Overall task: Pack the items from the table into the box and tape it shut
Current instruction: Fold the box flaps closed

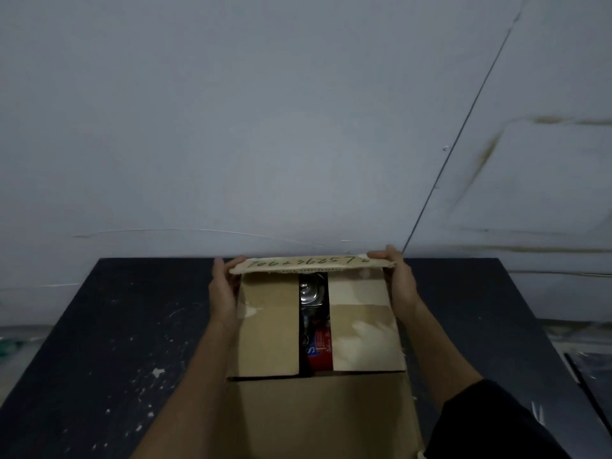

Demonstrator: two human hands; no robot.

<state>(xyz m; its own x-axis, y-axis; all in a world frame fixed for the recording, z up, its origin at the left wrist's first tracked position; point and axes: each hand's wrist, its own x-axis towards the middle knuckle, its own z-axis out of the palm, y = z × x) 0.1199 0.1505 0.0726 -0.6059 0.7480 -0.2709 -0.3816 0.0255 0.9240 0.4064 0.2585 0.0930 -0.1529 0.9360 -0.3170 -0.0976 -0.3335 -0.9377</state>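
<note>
- Nearest the camera, the cardboard box [318,326] stands on the dark tabletop [99,342], close to its near edge and about midway between its left and right edges.
- Its near flap [324,415] hangs out toward the viewer, while the two side flaps are folded in flat with a narrow gap between them.
- Through that gap show a shiny metal item [311,293] and, nearer, a red package [321,351].
- At the far side, the far flap [311,264] with handwritten digits on it is partly raised.
- Gripping that flap's left end is the left hand [222,286], fingers curled around the edge.
- Likewise the right hand [397,276] grips the flap's right end, thumb on top.
- Pale flecks and scuffs mark the tabletop around the box.
- Beyond the tabletop's far edge rises a grey wall [298,127].
</note>
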